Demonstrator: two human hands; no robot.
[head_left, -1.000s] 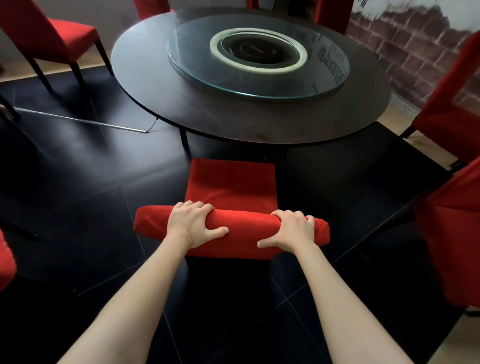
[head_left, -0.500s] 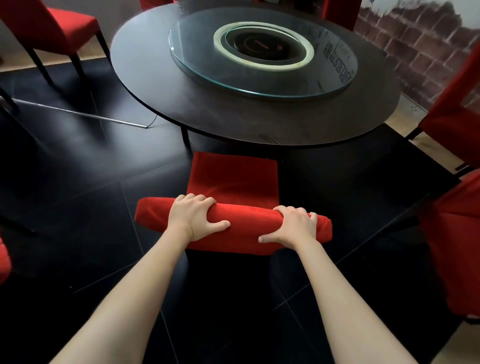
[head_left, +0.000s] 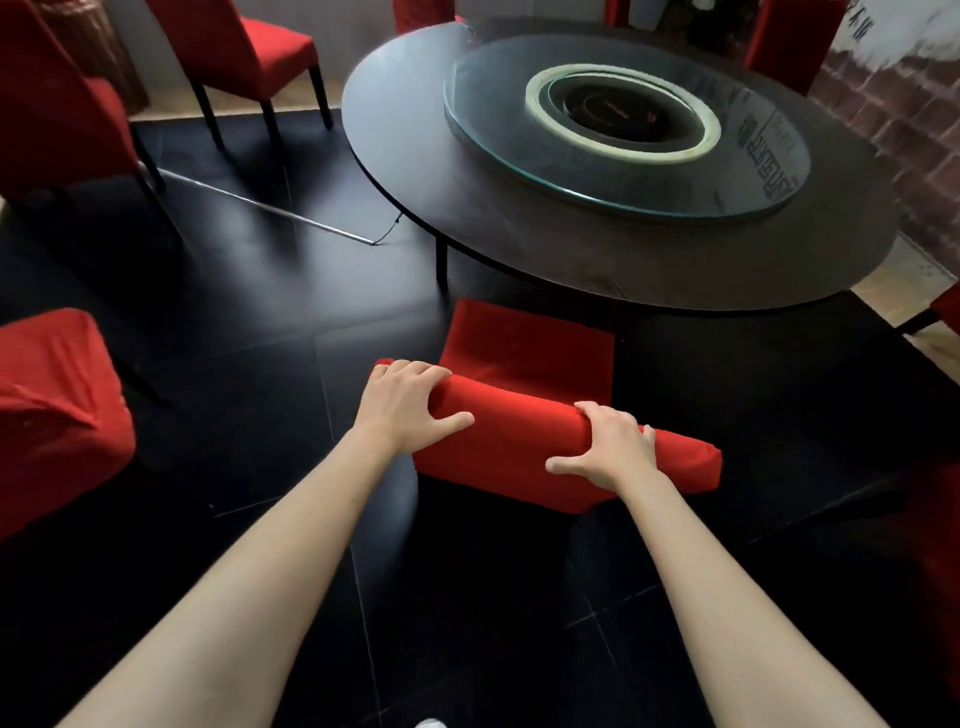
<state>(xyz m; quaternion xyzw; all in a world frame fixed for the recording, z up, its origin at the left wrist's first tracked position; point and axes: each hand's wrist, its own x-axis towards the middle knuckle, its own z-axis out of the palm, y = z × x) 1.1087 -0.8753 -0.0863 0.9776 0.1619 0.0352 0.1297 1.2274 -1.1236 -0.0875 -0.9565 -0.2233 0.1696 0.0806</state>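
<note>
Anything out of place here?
A thin metal rod lies loose on the floor left of the table, a cord at its tip: likely trip hazard. The chair looks intact; nothing spilled.

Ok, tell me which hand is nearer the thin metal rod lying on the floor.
Left. The left hand grips the red chair's backrest at the end on the metal rod side; the right hand grips the other end, farther from it.
</note>
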